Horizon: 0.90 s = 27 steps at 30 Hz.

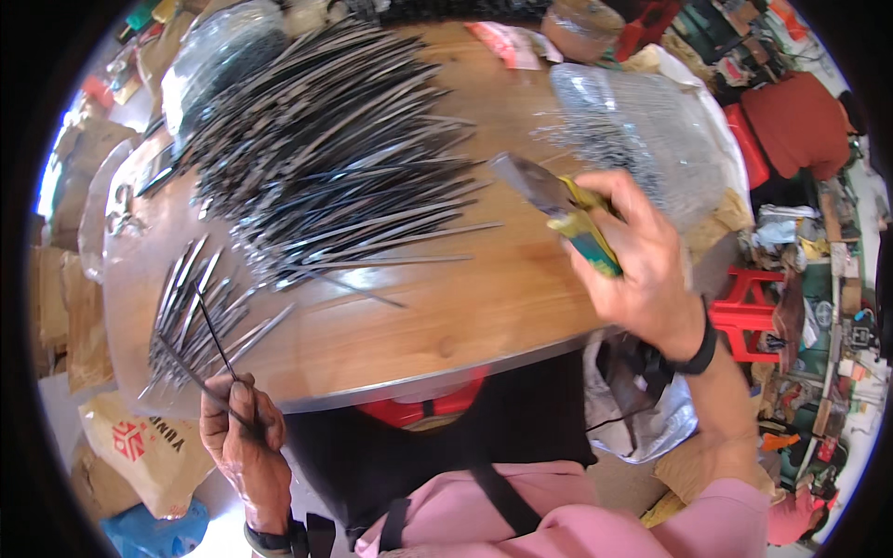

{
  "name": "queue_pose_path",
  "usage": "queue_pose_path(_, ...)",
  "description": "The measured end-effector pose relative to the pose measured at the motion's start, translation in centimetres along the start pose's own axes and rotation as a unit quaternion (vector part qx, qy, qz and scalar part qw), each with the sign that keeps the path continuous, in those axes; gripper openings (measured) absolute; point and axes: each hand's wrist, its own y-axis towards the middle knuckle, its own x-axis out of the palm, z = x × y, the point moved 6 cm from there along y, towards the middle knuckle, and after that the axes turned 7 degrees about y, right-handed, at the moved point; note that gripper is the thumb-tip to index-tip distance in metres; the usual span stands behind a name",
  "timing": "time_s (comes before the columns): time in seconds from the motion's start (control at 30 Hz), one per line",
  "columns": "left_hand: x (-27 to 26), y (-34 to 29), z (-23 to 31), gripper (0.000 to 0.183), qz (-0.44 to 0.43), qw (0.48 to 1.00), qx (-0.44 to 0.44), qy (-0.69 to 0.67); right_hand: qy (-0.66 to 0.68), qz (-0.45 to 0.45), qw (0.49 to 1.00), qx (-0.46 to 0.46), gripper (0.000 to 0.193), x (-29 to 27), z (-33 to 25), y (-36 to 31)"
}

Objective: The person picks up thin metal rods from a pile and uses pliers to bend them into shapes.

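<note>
My left hand (244, 451), low at the left by the table's near edge, pinches thin dark strips (216, 330) between thumb and fingers. Two of their ends fan out up and left, over a small pile of similar strips (177, 302). My right hand (646, 260) is raised over the right part of the table, closed around pliers (535, 183) with yellow and green handles. The metal jaws point up and left, apart from the strips; whether they are parted is hard to see. A big heap of long dark and grey strips (326, 153) covers the table's far left.
The wooden table (437, 316) has a curved near edge. Clear plastic bags (679, 130) with thin wire-like pieces lie at its far right, near a red and white packet (513, 45). A red stool (747, 312) stands right of the table, a printed sack (149, 456) at lower left.
</note>
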Motion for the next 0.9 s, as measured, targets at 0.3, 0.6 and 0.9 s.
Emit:
queue_pose_path(0.3,-1.7,3.7,5.5,0.027,0.037,0.784,0.391,0.480,-0.190,-0.035,0.975,-0.107,0.026,1.7,-0.7,1.7)
queue_pose_path(0.6,9.6,7.7,6.0,0.018,-0.142,0.640,0.495,0.570,-0.103,0.124,0.987,-0.004,0.019,-2.6,-3.7,-0.3)
queue_pose_path(0.9,10.5,7.9,11.3,0.010,-0.197,0.708,0.448,0.509,-0.136,0.154,0.976,0.066,0.018,-6.9,-1.0,-4.5)
